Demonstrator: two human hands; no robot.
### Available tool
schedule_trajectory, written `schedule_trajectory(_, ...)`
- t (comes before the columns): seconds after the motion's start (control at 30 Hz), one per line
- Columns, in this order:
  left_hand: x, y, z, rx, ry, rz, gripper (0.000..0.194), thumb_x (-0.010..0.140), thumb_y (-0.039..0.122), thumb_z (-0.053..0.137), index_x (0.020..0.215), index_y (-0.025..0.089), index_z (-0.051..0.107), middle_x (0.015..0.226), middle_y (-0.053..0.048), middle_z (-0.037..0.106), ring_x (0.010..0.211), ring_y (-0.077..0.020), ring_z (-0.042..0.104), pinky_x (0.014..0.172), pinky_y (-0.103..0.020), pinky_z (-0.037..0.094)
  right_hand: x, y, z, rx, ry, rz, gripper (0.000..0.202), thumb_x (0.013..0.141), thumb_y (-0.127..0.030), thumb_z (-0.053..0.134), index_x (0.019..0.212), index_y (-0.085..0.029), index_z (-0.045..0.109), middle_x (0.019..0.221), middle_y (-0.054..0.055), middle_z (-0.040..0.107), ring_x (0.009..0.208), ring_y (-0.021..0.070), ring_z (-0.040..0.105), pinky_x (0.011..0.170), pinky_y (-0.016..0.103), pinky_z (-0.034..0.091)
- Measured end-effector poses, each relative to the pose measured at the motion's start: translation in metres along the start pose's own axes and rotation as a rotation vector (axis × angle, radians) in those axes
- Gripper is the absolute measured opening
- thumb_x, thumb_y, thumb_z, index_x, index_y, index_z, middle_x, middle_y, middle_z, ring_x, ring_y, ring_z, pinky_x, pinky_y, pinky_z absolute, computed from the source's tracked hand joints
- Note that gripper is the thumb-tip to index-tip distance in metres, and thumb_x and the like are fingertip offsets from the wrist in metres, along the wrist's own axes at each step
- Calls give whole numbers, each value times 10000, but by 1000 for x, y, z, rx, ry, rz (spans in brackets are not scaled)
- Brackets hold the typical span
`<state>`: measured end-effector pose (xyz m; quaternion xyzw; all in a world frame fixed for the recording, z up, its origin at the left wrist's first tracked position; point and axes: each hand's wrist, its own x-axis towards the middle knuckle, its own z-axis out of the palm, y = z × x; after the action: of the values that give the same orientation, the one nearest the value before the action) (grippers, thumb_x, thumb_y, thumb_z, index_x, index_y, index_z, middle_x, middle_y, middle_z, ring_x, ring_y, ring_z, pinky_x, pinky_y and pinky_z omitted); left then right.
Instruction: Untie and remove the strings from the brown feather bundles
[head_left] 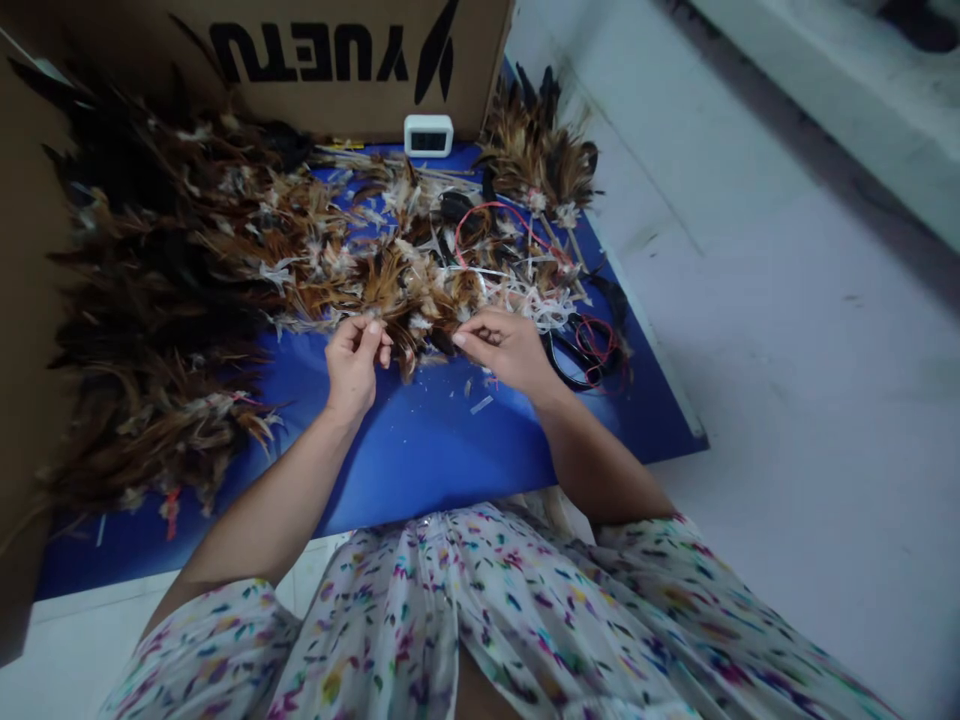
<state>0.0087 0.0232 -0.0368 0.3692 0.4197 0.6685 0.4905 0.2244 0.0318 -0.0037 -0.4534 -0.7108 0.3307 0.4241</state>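
My left hand [354,362] is closed in a pinch at the front edge of a pile of brown feathers [390,280]. What sits between its thumb and finger is too small to make out. Level with it, my right hand [506,348] also pinches, thumb against forefinger, beside dark feathers at the pile's edge. Any object in that grip is hidden. Between the two hands, loose brown and black feathers lie on the blue tabletop [442,450]. White plastic strips [551,305] lie just behind my right hand.
A cardboard box [330,100] stands at the back, with a small white digital clock [428,136] before it. Dark feather bunches [172,430] cover the left side. Another feather bunch [544,150] lies back right. Red cord [600,345] is near the right edge, by a wall [750,300].
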Motion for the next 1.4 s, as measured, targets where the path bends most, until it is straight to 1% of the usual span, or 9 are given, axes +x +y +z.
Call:
schedule_trajectory(0.1,0,2,1,-3,5,-10,456,664,490,878,750,168,566,619,50,614,416,-41,483,403,-177,397,3,0,-5,131,48,19,261,821,-441,736,758,-189,717,701,-10,643,591,91,524,561,247,407)
schedule_trajectory(0.27,-1,3,3,-8,15,-14,471,642,496,886,747,162,570,608,46,613,404,-42,482,395,-176,389,8,-1,-16,270,147,77,298,793,-491,766,758,-203,696,586,-38,606,518,81,523,502,229,401)
schedule_trajectory(0.5,0,3,3,5,14,-16,465,637,501,885,738,167,577,602,52,613,400,-40,478,395,-173,387,13,2,-26,373,281,74,372,840,-590,700,816,-224,637,784,13,717,583,102,622,489,233,477)
schedule_trajectory(0.7,0,3,3,-13,14,-13,465,626,487,896,725,165,576,599,49,615,399,-39,475,389,-171,379,17,4,-34,374,344,47,386,892,-614,620,858,-231,583,971,51,743,692,121,697,493,229,494)
schedule_trajectory(0.9,0,1,1,-11,-7,-7,457,657,482,882,763,170,565,609,53,608,405,-43,481,395,-174,387,21,11,-45,363,471,4,380,920,-613,568,901,-234,557,1067,60,736,779,134,724,494,214,505)
schedule_trajectory(1.03,1,1,1,-7,-3,-7,455,664,482,877,765,173,559,611,52,606,407,-46,483,394,-177,386,24,21,-53,332,531,-24,367,944,-606,528,942,-240,561,1116,82,719,914,185,739,531,241,534)
schedule_trajectory(1.17,1,1,1,-5,-3,-1,453,664,480,878,758,170,561,617,48,607,411,-45,486,396,-178,386,26,27,-57,242,537,-74,373,960,-616,485,984,-253,565,1168,104,693,1049,234,726,595,284,567)
schedule_trajectory(1.23,1,1,1,-7,-4,3,451,665,479,878,752,169,562,618,48,607,411,-43,484,396,-177,385,26,28,-57,199,558,-94,372,962,-615,476,987,-255,566,1166,103,687,1059,232,722,617,293,573)
schedule_trajectory(1.4,0,2,1,-12,-4,2,457,652,479,885,743,170,560,620,50,603,414,-45,484,396,-180,385,28,30,-57,183,706,-114,338,934,-591,540,947,-255,577,1107,76,692,997,206,725,656,309,586)
